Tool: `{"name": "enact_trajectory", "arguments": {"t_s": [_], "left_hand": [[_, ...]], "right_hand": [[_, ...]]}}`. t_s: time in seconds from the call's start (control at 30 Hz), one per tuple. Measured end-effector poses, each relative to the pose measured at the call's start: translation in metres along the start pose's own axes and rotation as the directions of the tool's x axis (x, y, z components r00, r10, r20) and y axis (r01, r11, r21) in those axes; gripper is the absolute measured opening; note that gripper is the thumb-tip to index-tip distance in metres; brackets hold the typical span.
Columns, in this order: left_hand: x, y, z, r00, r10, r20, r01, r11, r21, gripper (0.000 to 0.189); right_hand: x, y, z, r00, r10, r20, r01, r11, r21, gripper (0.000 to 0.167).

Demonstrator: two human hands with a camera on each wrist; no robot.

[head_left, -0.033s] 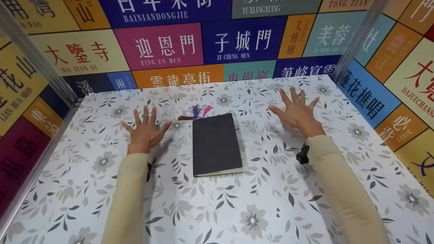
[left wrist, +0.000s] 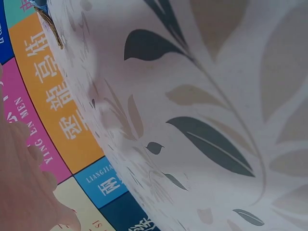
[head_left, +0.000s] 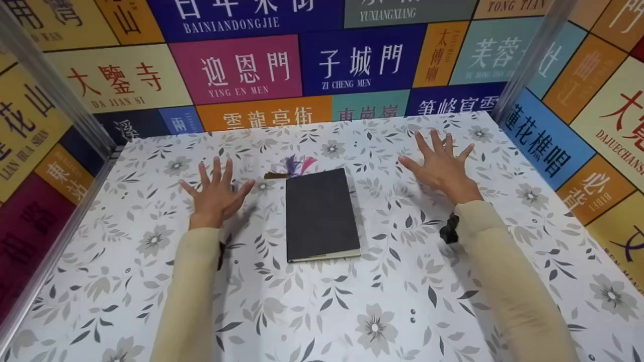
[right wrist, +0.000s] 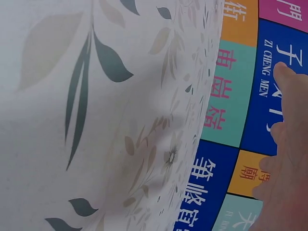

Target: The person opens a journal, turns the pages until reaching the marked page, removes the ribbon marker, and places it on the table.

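Observation:
A black-covered notebook [head_left: 322, 216] lies closed on the flower-patterned tabletop [head_left: 322, 311], its pale page edges showing at the near side. Purple and pink tassels [head_left: 301, 165] and a brown strip [head_left: 275, 175] stick out past its far left corner. To the left of the notebook is my left hand [head_left: 214, 196], fingers spread and nothing held. My right hand [head_left: 443, 166] is off to the notebook's right and farther back, also with spread fingers and nothing in it. Each wrist view catches only part of its hand, the left [left wrist: 24, 178] and the right [right wrist: 288, 159], at the frame's edge.
Colourful panels [head_left: 236, 68] with large characters rise behind the table and along both sides. Clear upright posts [head_left: 528, 60] stand at the back corners. A dark wrist device [head_left: 449, 229] shows by the right sleeve.

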State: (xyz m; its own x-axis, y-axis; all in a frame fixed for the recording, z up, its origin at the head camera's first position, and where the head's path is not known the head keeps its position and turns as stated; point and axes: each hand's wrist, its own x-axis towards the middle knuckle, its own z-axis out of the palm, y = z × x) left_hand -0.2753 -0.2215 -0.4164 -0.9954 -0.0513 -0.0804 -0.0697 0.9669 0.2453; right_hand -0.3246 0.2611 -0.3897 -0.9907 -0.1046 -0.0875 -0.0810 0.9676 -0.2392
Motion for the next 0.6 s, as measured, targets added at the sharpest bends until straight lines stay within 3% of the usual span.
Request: {"name": "enact_trajectory", "arguments": {"t_s": [0.6], "left_hand": [[-0.004, 0.006, 0.002, 0.998, 0.059, 0.027, -0.059, 0.998, -0.013, 0.086]], "right_hand": [[-0.007, -0.014, 0.002, 0.998, -0.063, -0.016, 0.063, 0.998, 0.024, 0.094]]}}
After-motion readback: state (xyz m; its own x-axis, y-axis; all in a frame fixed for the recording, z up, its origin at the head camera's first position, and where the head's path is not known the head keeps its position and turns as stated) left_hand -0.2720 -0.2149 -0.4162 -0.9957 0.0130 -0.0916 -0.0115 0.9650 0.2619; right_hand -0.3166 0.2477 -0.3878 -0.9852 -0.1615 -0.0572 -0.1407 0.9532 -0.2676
